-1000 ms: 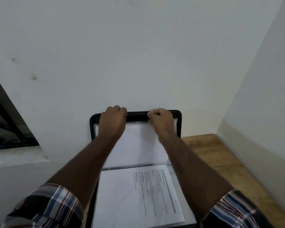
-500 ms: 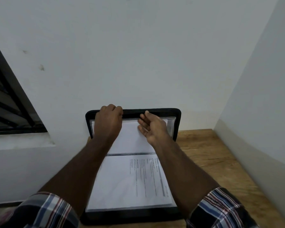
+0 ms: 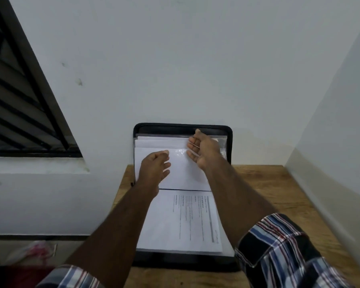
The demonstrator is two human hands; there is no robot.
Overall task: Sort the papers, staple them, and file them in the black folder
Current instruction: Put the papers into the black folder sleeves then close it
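The black folder [image 3: 229, 142] lies open on the wooden table, its upper half leaning on the wall. White papers [image 3: 154, 145] sit in clear sleeves in that upper half. A printed sheet [image 3: 187, 221] lies in the lower half. My left hand [image 3: 155, 170] rests on the upper white page with its fingers loosely curled and nothing gripped. My right hand [image 3: 203, 151] is held flat, fingers straight, touching the glossy sleeve [image 3: 180, 152] at the papers' right side.
The wooden table [image 3: 268, 194] stands in a corner, with the back wall right behind the folder and a side wall [image 3: 330, 142] at the right. A barred window [image 3: 19, 111] is at the left. A plastic bag [image 3: 33, 254] lies on the floor, lower left.
My left hand let go of the folder's top edge and came down onto the upper page. My right hand uncurled from the top edge and now lies flat against the sleeve.
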